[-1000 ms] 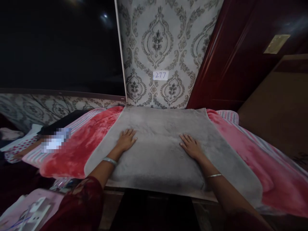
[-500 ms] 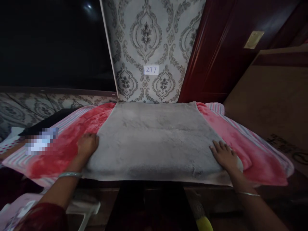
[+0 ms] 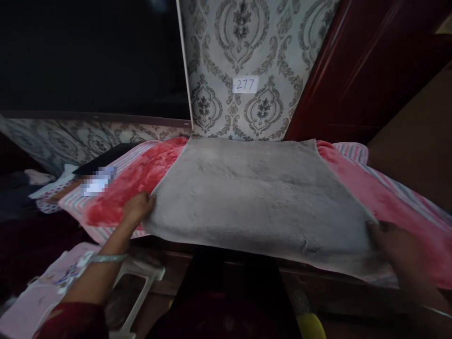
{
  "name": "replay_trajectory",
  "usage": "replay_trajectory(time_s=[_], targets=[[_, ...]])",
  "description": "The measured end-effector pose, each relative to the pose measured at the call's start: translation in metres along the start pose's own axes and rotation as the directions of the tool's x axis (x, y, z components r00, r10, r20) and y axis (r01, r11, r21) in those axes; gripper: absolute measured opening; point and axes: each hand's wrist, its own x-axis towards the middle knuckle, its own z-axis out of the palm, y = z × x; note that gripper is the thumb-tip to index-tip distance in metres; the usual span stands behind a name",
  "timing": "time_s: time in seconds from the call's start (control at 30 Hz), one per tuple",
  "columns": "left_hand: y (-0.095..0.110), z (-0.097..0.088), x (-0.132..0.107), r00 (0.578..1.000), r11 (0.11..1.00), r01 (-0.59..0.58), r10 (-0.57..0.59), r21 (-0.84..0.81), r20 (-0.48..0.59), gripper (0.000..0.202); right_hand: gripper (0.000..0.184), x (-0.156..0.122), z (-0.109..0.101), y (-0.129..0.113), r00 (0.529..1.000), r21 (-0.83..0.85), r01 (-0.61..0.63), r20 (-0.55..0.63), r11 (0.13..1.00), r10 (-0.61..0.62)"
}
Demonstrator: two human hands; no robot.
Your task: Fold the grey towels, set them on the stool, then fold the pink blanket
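Note:
A plush grey towel (image 3: 247, 197) lies spread over a red and pink blanket (image 3: 130, 188) with striped borders. At the towel's left edge, my left hand (image 3: 139, 207) is closed with the edge between its fingers. My right hand (image 3: 397, 242) is smeared by motion, but its thumb and fingers pinch the towel's right edge near the front corner. The near edge of the towel hangs over the front and lifts a little toward the right. Slight creases run across its surface.
A large dark screen (image 3: 92, 56) stands at the back left, beside patterned wallpaper with a paper label (image 3: 245, 84) reading 277. A dark red door (image 3: 367, 70) is at the right. Below left are a pink item (image 3: 42, 287) and a white stool frame (image 3: 137, 301).
My right hand, which lay flat on the towel, has closed on its right edge and moved outward. My left hand has closed on the left edge. The view has shifted right.

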Motion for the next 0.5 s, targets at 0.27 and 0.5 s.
replay_trajectory(time_s=[0.27,0.5], targets=[[0.011,0.004,-0.021,0.996,0.995,0.060,-0.054,0.074,-0.076,0.055,0.049,0.019,-0.004,0.013,0.994,0.002,-0.104,0.043,0.995,0.104],[0.002,0.002,-0.013,0.999,0.995,0.035,-0.032,0.091,-0.026,0.056,0.052,-0.002,-0.006,0.001,0.992,-0.054,-0.124,-0.006,0.991,0.124]])
